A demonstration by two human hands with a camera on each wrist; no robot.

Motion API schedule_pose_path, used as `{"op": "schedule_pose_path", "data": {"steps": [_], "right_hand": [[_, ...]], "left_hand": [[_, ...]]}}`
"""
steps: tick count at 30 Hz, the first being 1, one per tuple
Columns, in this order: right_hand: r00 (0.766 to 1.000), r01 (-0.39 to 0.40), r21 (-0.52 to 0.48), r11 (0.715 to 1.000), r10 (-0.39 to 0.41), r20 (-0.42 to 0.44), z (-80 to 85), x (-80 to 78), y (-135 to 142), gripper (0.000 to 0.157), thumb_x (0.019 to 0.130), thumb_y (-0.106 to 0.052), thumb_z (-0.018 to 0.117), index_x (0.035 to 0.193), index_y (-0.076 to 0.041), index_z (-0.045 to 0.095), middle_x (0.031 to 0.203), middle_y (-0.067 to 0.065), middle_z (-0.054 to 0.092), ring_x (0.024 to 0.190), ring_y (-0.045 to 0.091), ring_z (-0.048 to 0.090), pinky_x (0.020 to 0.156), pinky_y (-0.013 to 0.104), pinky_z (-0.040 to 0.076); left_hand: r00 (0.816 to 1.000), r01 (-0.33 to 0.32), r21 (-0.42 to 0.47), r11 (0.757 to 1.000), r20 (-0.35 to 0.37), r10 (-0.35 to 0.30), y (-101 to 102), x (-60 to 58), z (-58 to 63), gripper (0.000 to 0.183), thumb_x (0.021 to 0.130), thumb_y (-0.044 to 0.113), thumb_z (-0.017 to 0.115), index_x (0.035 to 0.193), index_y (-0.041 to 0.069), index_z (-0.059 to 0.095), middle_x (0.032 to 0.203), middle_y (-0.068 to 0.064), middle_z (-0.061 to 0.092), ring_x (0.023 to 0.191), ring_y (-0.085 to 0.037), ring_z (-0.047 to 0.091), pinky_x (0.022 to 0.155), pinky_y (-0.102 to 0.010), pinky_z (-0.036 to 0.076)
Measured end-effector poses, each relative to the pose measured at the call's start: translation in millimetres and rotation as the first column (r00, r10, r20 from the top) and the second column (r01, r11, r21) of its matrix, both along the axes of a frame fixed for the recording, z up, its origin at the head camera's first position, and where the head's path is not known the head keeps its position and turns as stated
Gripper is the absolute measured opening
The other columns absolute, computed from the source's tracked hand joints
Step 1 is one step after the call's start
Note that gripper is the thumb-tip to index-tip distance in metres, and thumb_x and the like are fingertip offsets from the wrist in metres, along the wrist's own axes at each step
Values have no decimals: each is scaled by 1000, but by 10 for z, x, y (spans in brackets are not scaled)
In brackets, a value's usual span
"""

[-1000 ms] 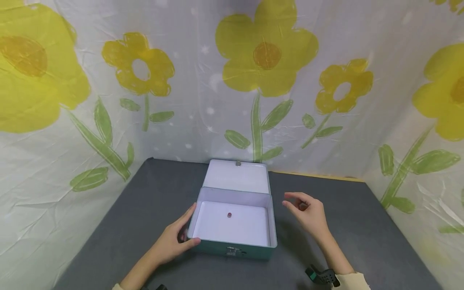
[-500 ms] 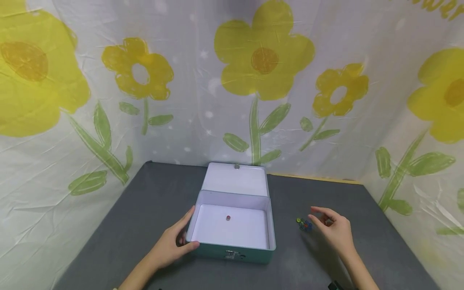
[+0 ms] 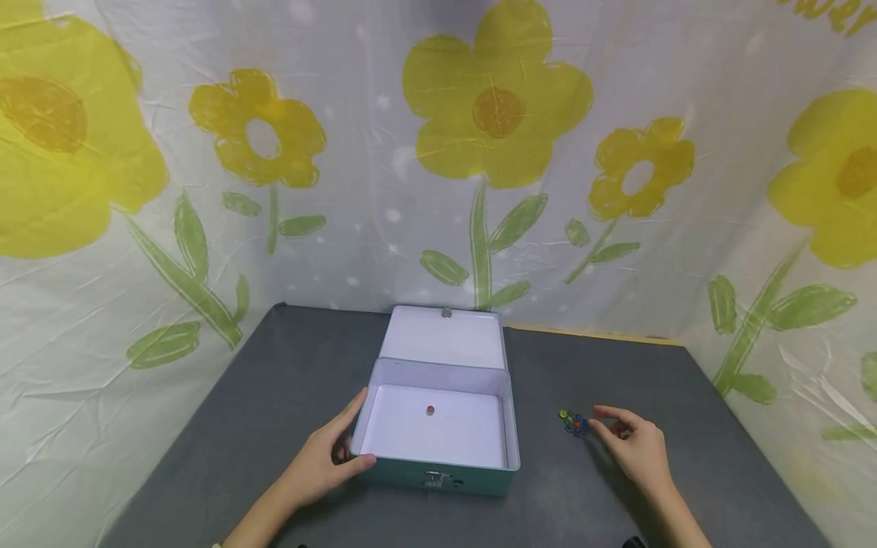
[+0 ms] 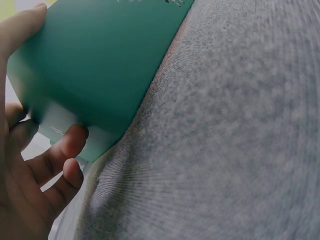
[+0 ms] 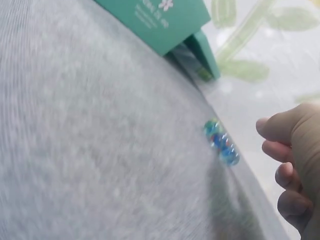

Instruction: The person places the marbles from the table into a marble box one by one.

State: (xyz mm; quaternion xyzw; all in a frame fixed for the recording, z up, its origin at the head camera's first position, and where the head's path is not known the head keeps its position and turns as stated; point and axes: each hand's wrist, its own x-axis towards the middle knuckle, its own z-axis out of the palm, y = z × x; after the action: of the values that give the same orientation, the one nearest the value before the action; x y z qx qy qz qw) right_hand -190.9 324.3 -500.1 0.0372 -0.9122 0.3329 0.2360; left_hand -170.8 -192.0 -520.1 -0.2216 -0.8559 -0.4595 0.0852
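A green tin box with a white inside stands on the dark tabletop, its lid folded back. My left hand grips its front left corner, thumb at the front rim and fingers along the left side. The left wrist view shows the fingers of this hand against the green wall. One small reddish marble lies on the box floor. To the right of the box is a cluster of glass marbles, blue, green, yellow and red. My right hand hovers at their right side, fingers loosely bent, thumb and forefinger apart.
The dark tabletop reaches back to a white cloth printed with yellow flowers, which also hangs at both sides. A yellow strip runs along the rear edge of the table on the right.
My right hand has moved right, away from the box, and sunk towards the marbles, which it hid at first. The left hand keeps its grip on the box corner.
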Motion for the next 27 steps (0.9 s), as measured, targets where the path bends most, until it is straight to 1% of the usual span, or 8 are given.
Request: {"op": "schedule_pose_path", "data": {"steps": [4, 5, 7, 9, 11, 19, 23, 27], "right_hand": [[999, 12, -13, 1000, -11, 42, -75, -41, 33, 23, 89, -7, 85, 111, -3, 81, 74, 4, 74, 53, 3, 56, 44, 26, 38], [999, 14, -10, 1000, -13, 48, -92, -46, 37, 23, 89, -7, 85, 111, -2, 81, 75, 5, 75, 53, 2, 56, 44, 26, 39], [998, 12, -4, 1000, -12, 54, -122, -48, 43, 22, 88, -5, 85, 110, -1, 81, 81, 8, 77, 55, 1, 56, 45, 25, 39], [998, 12, 3, 1000, -12, 55, -146, -44, 46, 22, 88, -4, 85, 109, -1, 81, 85, 10, 78, 56, 1, 55, 47, 25, 39], [998, 9, 6, 1000, -10, 55, -161, -35, 48, 22, 87, -3, 85, 108, 0, 81, 86, 11, 79, 55, 1, 53, 47, 25, 38], [996, 9, 1, 1000, -9, 91, -195, -37, 68, 20, 88, -4, 85, 107, -2, 81, 82, 5, 77, 53, 3, 49, 49, 25, 38], [991, 6, -4, 1000, -5, 131, -208, -39, 69, 20, 89, -4, 84, 108, -2, 81, 80, 3, 76, 52, 4, 47, 49, 25, 38], [990, -6, -7, 1000, 6, 143, -212, -47, 63, 19, 89, -5, 85, 108, -3, 82, 75, -1, 74, 51, 4, 46, 49, 25, 37]], "left_hand": [[1000, -2, 2, 1000, -18, 2, -1, -9, -2, 95, 89, 32, 85, 168, 17, 34, 111, -7, 61, 75, -3, 48, 64, -24, 45], [1000, -1, 3, 1000, -24, 1, -2, -9, -5, 95, 89, 32, 86, 168, 17, 34, 115, -8, 61, 74, -4, 48, 64, -24, 45], [1000, 2, 7, 1000, -27, -1, -4, -7, -9, 95, 89, 31, 86, 167, 16, 34, 115, -10, 61, 74, -3, 48, 64, -24, 45], [1000, 4, 9, 1000, -28, -4, -4, -4, -13, 95, 89, 31, 86, 167, 14, 35, 121, -12, 61, 74, -3, 48, 64, -24, 45], [1000, 5, 9, 1000, -23, -4, -1, -1, -15, 95, 89, 31, 86, 167, 13, 35, 121, -13, 62, 74, -3, 48, 64, -24, 45], [1000, -2, 6, 1000, -10, 2, 8, 7, -23, 95, 89, 32, 86, 167, 15, 35, 130, -13, 60, 75, -1, 47, 64, -23, 44], [1000, -2, 0, 1000, -14, 2, 5, 1, -36, 95, 88, 32, 86, 167, 14, 35, 115, -9, 62, 75, -1, 47, 64, -23, 44], [1000, -4, 1, 1000, -25, 4, -1, -12, -37, 95, 88, 32, 86, 167, 16, 35, 116, -9, 62, 75, -1, 47, 64, -23, 44]]}}
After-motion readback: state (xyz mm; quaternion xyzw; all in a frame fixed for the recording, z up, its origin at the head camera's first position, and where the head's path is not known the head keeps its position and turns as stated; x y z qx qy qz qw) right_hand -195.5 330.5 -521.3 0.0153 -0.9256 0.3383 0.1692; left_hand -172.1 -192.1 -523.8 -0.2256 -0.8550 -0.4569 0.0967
